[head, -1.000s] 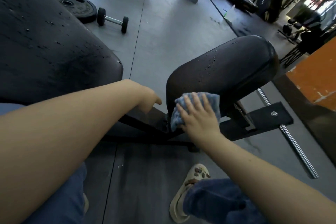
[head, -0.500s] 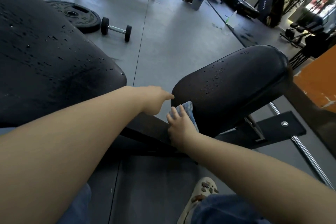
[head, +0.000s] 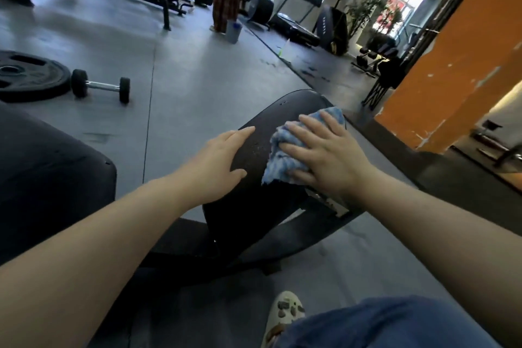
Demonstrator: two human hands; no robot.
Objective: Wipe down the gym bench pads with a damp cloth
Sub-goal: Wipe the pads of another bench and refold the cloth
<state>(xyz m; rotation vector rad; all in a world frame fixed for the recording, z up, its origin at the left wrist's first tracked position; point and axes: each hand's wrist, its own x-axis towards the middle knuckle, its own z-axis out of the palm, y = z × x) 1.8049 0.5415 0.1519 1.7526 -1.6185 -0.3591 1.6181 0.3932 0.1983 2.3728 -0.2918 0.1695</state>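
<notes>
While the right hand (head: 324, 155) presses the blue cloth (head: 285, 150) flat on the small pad (head: 254, 206), fingers spread, the left hand (head: 217, 161) rests open beside it. Droplets remain; large pad (head: 50, 172) apparently unwiped.

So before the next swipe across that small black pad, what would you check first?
1. Cloth flat under the right hand: ok, fingers spread over it.
2. Left hand steadying the small pad: ok, it rests open on the pad's left side.
3. Cloth damp enough: cannot tell.
4. Droplets left on the pad: not ok, specks show beside the cloth.
5. Large pad wiped: cannot tell, too dark.
</notes>
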